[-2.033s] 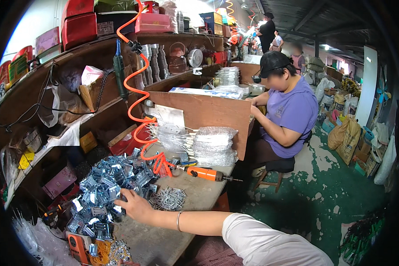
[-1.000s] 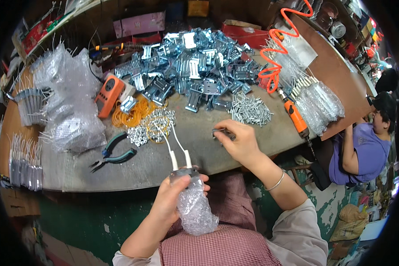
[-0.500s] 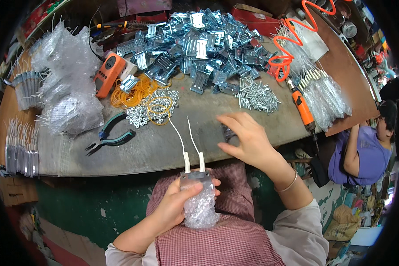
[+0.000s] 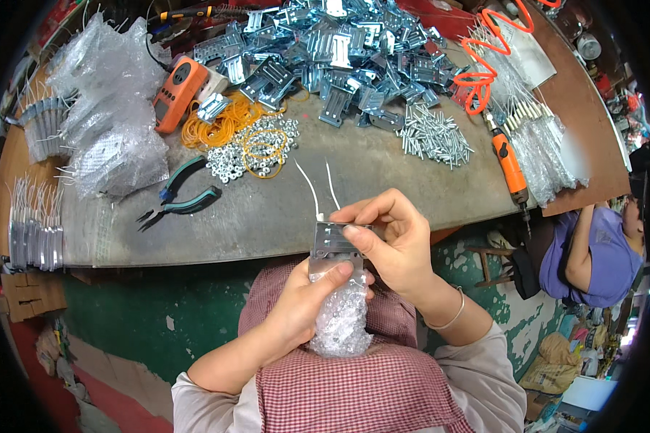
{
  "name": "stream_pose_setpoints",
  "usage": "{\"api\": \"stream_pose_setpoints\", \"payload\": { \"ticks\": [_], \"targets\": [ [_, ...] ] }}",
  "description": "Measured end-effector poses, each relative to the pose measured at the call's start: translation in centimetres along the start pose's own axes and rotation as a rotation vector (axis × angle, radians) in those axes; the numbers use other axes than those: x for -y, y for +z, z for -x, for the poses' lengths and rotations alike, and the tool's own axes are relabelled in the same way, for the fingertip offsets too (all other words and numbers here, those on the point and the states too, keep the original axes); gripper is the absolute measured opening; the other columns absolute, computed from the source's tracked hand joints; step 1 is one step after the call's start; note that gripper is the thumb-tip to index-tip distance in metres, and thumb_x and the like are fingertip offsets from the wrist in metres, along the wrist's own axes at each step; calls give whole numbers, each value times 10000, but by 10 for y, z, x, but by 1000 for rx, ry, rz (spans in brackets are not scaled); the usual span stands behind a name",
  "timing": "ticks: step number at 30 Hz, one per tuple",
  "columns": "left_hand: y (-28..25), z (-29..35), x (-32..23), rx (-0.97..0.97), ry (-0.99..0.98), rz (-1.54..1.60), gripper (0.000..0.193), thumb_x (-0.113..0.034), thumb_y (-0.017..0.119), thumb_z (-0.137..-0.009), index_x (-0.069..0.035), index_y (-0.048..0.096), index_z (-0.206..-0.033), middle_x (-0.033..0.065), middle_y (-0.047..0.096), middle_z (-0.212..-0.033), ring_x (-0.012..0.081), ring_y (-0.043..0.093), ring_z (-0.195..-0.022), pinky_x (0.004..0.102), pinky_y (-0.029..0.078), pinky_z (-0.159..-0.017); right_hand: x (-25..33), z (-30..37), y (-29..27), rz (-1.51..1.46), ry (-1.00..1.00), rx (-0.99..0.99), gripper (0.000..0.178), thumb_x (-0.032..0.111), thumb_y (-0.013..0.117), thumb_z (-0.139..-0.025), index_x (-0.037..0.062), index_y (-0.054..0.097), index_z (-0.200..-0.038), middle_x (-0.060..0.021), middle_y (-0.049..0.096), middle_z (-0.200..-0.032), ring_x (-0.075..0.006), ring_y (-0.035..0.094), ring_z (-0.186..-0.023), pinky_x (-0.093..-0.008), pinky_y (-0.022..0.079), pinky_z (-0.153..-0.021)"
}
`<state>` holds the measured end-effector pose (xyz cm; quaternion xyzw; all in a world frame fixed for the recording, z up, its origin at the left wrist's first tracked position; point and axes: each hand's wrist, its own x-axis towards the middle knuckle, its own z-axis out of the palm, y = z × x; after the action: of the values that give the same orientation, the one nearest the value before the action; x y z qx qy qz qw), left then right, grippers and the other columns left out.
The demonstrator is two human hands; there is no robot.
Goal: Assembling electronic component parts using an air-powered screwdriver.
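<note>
My left hand is closed around a flat metal part in bubble wrap, held upright above my lap with its thumb across the front. Two white wires rise from the top of that part. With thumb and fingers, my right hand grips a small shiny metal bracket against the part's upper end, just below the wires. The bracket covers most of the white sleeves at the wire bases. Some right fingertips are hidden behind it.
On the bench lie a heap of metal brackets, screws, nuts, yellow rubber bands and pliers. An orange screwdriver with a coiled hose is at right. Bubble-wrapped parts stand left. A person sits far right.
My right hand has come down and left from beside the wires, bringing the bracket onto the wrapped part's top. My left hand has shifted slightly right and up with the part.
</note>
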<state>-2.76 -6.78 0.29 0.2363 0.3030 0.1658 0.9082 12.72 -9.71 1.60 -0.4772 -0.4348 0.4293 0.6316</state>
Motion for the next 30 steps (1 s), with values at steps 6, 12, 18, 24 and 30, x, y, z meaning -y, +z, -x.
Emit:
{"api": "stream_pose_setpoints", "payload": {
  "ticks": [6, 12, 18, 24, 30],
  "targets": [
    [-1, -2, 3, 46, -1, 1, 321, -201, 598, -907, 11, 503, -1129, 137, 645, -947, 205, 660, -812, 328, 560, -719, -15, 2, -7, 200, -42, -44, 104, 39, 658, -815, 36, 556, -833, -74, 650, -939, -118, 559, -855, -270, 464, -724],
    [-1, -6, 5, 93, -24, 13, 411, -322, 527, -936, 10, 474, -1172, 164, 625, -996, 231, 657, -848, 349, 556, -744, -9, -6, -26, 587, -350, 97, 162, 61, 698, -768, 35, 556, -842, -124, 620, -1053, -228, 549, -976, -348, 442, -826],
    [-1, -1, -1, 18, 32, -84, 604, -489, 329, -964, 32, 408, -1259, 234, 607, -1030, 316, 644, -888, 416, 542, -775, 5, -4, -41, 596, -303, -65, 164, 73, 700, -750, 37, 614, -885, -103, 590, -1076, -237, 557, -956, -345, 472, -783],
    [3, -7, -14, -112, 182, -74, 664, -556, 329, -932, 64, 525, -1067, 196, 618, -899, 276, 620, -742, 390, 525, -657, 12, -11, -154, 1061, 62, -532, 146, 106, 697, -774, 16, 618, -858, -92, 597, -764, -168, 599, -653, -303, 482, -606],
    [10, -14, -11, -108, 173, -182, 644, -553, 299, -939, 36, 531, -1058, 178, 611, -892, 257, 617, -726, 378, 524, -631, 7, -25, -174, 1276, 118, -403, 237, 249, 731, -740, 52, 630, -825, -77, 609, -844, -239, 619, -766, -357, 487, -658]
  ]
}}
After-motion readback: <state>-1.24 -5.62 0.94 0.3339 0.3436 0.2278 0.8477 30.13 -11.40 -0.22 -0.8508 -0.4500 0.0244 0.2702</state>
